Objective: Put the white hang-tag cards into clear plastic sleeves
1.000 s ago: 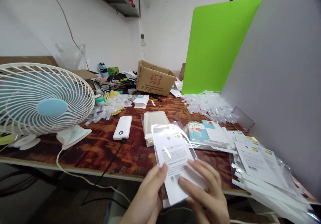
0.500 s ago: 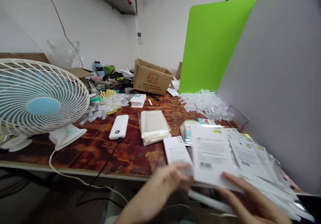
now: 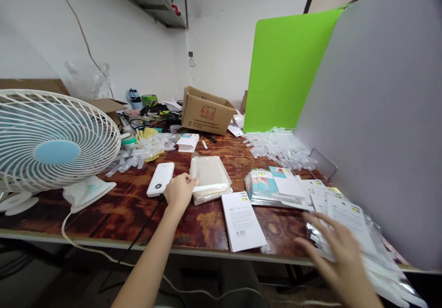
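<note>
My left hand (image 3: pixel 178 192) lies on the wooden table (image 3: pixel 203 225), its fingertips at the left edge of a stack of transparent bags with cream-coloured contents (image 3: pixel 209 174). Whether it pinches the stack is hidden. A white power bank (image 3: pixel 159 179) sits just left of that hand. My right hand (image 3: pixel 340 248), blurred and with its fingers spread, is over a pile of plastic-sleeved printed packs (image 3: pixel 350 211), holding nothing. Between my hands, a white printed card with a barcode (image 3: pixel 243 220) lies flat.
A white desk fan (image 3: pixel 57 151) stands at the left, its cable running off the table's front edge. Further back are a cardboard box (image 3: pixel 207 111), loose transparent plastic pieces (image 3: pixel 281 147) and a stack of picture cards (image 3: pixel 265 186). A grey panel (image 3: pixel 380 114) closes the right side.
The sheet held earlier is no longer in my hands. My left hand has moved left to the transparent bag stack, and my right hand has moved right over the pile.
</note>
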Motion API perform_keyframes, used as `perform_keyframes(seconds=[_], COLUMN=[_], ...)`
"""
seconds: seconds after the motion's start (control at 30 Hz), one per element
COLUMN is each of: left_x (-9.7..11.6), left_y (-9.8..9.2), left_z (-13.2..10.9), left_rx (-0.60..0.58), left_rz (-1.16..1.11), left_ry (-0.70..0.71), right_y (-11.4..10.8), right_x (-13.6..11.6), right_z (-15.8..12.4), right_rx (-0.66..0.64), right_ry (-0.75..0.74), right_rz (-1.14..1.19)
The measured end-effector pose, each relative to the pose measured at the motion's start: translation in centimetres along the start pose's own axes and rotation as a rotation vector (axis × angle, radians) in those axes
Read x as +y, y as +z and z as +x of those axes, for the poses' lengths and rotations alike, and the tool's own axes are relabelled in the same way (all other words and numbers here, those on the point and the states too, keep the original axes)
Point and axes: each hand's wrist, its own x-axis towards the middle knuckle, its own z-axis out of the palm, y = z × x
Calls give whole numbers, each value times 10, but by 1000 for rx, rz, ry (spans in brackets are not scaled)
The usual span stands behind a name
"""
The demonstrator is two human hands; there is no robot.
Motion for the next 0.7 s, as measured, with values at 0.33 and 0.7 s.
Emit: perform_keyframes(seconds=[0.33, 0.7], left_x=[10, 24], left_y=[-16, -30], left_z=[-22, -97], left_rx=[-61, -419], left_rz=[-654, -1163], left_ry=[17, -92], right_y=[65, 5], right_x=[-61, -108], right_z=[2, 18], right_rx=[-193, 295], right_ry=[-464, -383], right_rz=[147, 411])
